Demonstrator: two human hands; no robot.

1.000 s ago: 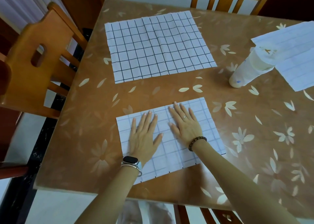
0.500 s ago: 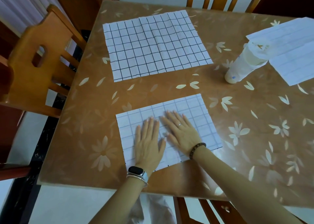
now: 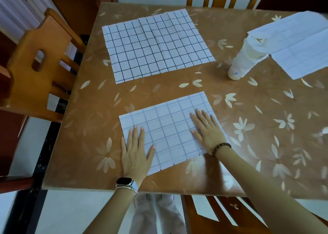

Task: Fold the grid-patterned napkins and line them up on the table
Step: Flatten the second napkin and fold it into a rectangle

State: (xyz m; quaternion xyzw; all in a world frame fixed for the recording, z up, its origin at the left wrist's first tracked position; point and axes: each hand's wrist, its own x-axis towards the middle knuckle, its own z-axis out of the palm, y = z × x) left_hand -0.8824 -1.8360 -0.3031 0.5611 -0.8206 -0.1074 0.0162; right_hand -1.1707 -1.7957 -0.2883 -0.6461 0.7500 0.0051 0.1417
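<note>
Fingers (image 3: 136, 136) straight and spread, my left hand (image 3: 135, 155) and right hand (image 3: 209, 132) press flat on the folded napkin (image 3: 170, 130) near the 6 o'clock edge of the worktop (image 3: 257, 145). On my feed, a second napkin (image 3: 156, 45) lies unfolded at 12 o'clock.

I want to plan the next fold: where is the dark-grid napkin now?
In the head view, the dark-grid napkin lies flat, far left on the table, beyond the pale napkin and left of the white stack.

2 napkins (image 3: 158, 45) (image 3: 170, 132) lie on the table (image 3: 248, 145), 1 behind the other.
</note>
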